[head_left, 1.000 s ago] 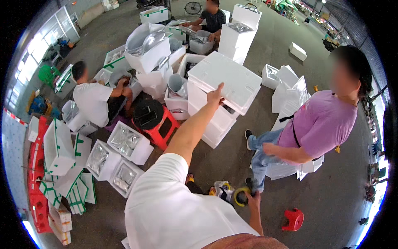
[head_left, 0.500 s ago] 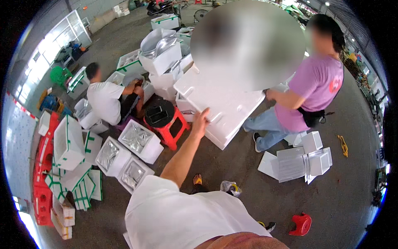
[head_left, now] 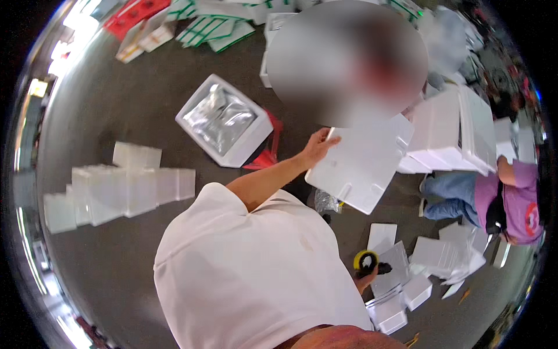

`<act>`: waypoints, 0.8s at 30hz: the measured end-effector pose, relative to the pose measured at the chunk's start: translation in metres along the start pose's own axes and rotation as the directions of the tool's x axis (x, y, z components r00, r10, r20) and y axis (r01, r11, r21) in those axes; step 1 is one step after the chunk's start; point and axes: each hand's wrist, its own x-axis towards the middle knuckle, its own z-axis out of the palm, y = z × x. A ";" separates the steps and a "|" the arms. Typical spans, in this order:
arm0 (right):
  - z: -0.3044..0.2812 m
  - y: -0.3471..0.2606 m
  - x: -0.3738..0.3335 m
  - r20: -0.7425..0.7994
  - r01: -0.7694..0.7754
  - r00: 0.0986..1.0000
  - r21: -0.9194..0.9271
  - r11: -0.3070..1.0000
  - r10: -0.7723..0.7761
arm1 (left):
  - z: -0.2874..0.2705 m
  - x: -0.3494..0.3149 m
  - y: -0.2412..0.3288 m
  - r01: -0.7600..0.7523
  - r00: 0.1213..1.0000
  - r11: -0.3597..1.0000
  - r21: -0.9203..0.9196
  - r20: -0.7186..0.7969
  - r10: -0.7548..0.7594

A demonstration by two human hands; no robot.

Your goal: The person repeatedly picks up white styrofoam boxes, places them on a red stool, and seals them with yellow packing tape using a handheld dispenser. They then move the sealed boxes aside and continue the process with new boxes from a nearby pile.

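The left hand [head_left: 318, 146] is clamped on a white lid's edge [head_left: 365, 166]; the right hand [head_left: 366, 281] grips a tape dispenser [head_left: 359, 260]. A foil-lined box [head_left: 256, 138] stands nearby.

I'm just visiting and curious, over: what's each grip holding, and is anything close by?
Left grip on white lid, by its edge. Right grip holding yellow tape roll. Foil-lined box left of lid, not touching. Part beyond lid blurred.

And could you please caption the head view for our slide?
Left hand grips a white lid; right hand holds yellow tape.
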 end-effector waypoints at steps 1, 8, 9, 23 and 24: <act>0.047 -0.016 0.005 0.006 -0.025 1.000 0.001 1.000 0.025 | -0.024 -0.020 -0.002 -0.039 0.997 0.999 0.024 -0.058 0.040; 0.231 -0.061 0.039 0.567 -0.112 0.819 0.011 0.994 0.086 | -0.101 -0.090 0.013 -0.113 0.969 0.993 -0.024 -0.223 0.105; 0.246 -0.043 0.020 0.758 -0.157 0.641 -0.025 0.987 0.121 | -0.115 -0.117 0.025 -0.096 0.968 0.995 0.010 -0.230 0.096; 0.325 0.033 -0.104 0.488 0.065 0.873 -0.070 0.995 -0.023 | -0.420 -0.110 0.135 0.361 0.931 0.064 0.930 -0.356 -0.085; 0.316 0.032 -0.113 0.591 0.003 0.806 -0.046 0.999 0.024 | -0.431 -0.107 0.131 0.348 0.936 0.068 0.935 -0.342 -0.089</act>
